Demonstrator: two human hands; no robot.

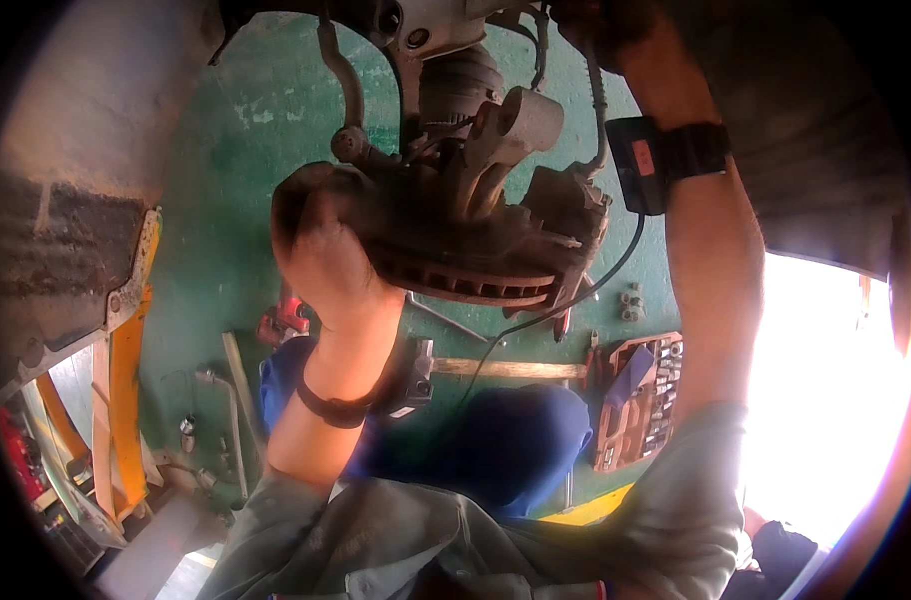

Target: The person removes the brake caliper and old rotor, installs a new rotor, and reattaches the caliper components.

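A rusty brake disc (pixel 466 285) with a vented rim sits below the steering knuckle (pixel 486 165) in the middle of the view. My left hand (pixel 321 235) is closed at the left side of the disc; its darkened fingers are partly lost in shadow. Raised to the top right, my right hand (pixel 611 35) is in deep shade near the upper end of a hose (pixel 598 110), and its fingers do not show clearly. A brake caliper (pixel 571 210) is beside the disc on the right. Behind the knuckle is a ribbed rubber boot (pixel 461 85).
Body panels (pixel 66 250) flank the work. On the green floor lie a wooden handle (pixel 506 369), an open socket set case (pixel 616 420), a red tool (pixel 288 318) and a long metal bar (pixel 236 430). An orange stand (pixel 131 400) is at left. A cable (pixel 616 270) hangs from my right wrist device.
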